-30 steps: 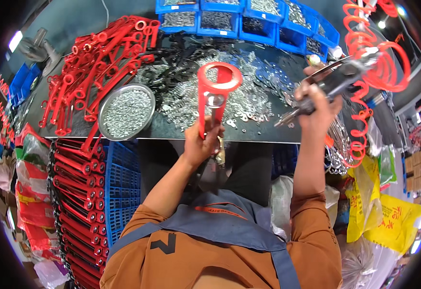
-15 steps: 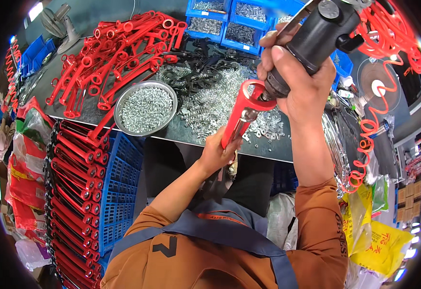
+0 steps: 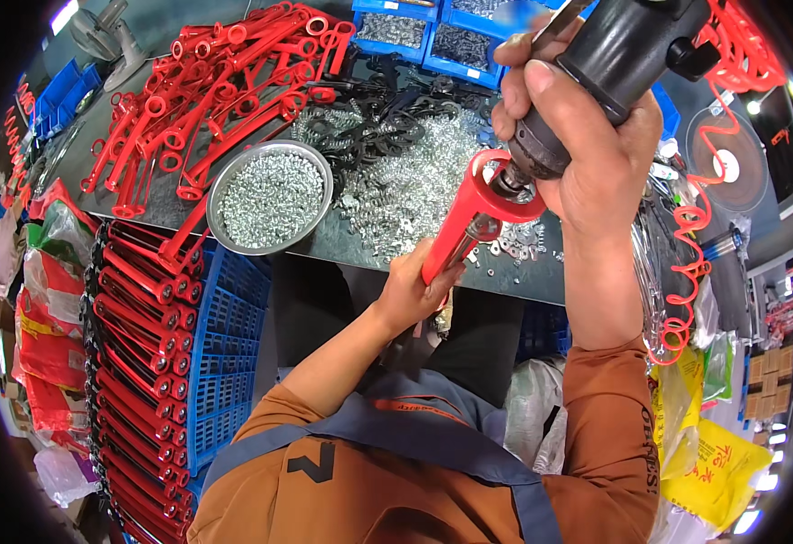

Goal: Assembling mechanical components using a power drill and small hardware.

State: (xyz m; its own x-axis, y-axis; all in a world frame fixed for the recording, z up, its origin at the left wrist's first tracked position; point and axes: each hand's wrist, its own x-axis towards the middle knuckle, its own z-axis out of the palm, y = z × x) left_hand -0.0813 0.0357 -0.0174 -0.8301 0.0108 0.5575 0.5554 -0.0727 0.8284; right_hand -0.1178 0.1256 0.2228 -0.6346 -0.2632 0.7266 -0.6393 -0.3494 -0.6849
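My left hand is wrapped round the shaft of a red metal tool body with a ring-shaped head, tilted up to the right over the table's front edge. A black power driver is gripped in my right hand, its nose pointing down and left. The driver's metal bit reaches into the ring of the red tool body; its very tip is hidden. A bright metal piece shows in the shaft below the ring. Near the hands lies a heap of small silvery springs.
A round metal bowl full of small silvery parts stands at the table's front. Behind are piled red tool bodies, black parts and blue bins. A blue crate stands left; a red coiled hose hangs right.
My right hand and the driver have shifted slightly right and down. The red tool body has moved a little the same way, with the bit still at its ring.
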